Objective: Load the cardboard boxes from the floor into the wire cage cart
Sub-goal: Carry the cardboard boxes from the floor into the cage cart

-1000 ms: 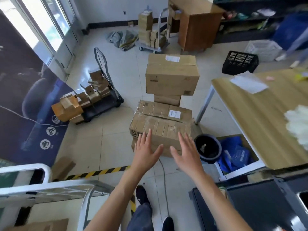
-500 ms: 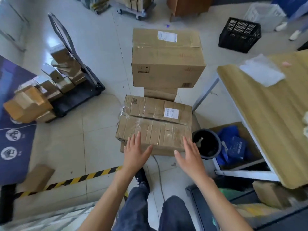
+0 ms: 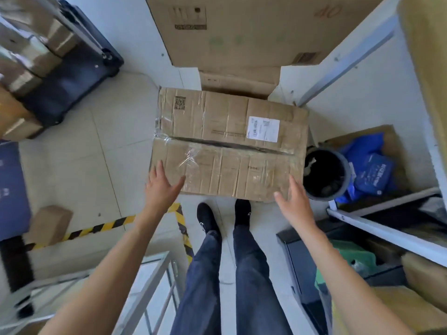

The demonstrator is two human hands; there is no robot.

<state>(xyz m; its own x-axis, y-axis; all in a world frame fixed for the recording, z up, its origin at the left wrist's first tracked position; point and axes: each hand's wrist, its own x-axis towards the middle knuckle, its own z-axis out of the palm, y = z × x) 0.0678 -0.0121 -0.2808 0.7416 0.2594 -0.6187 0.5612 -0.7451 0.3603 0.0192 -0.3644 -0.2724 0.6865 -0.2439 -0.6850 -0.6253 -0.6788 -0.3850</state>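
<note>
1. Left hand (image 3: 162, 187): fingers straight and spread, gripping nothing. It lies over the near left corner of the taped cardboard box (image 3: 229, 146), with the thumb across the top face. Whether it touches cannot be told.
2. Right hand (image 3: 294, 201): fingers straight, palm turned inward, holding nothing. It is at the box's near right corner, just beside the right edge.
3. Taped cardboard box: centre of the frame, on the floor (image 3: 84, 165), flaps shut under clear tape, with a white shipping label (image 3: 263, 129) on its far right part. Its near edge is just ahead of the person's black shoes (image 3: 208, 218).
4. Far edge: touches or nearly touches a smaller box (image 3: 239, 81), which has a large box (image 3: 242, 32) stacked on it at top centre.
5. Right edge: a black bin (image 3: 325, 174) stands just beside it, leaving little room. Past the bin, blue bags (image 3: 370, 170) lie in an open carton under a table (image 3: 350, 59).
6. Left edge: bare tile, open room out to a platform trolley (image 3: 72, 73) loaded with small boxes (image 3: 29, 56) at upper left.
7. Yellow-black hazard tape (image 3: 104, 226): runs across the floor at lower left, with a loose small carton (image 3: 50, 223) beside it.
8. Wire cage cart (image 3: 145, 286): its metal rails show at lower left, near the person's left leg.
</note>
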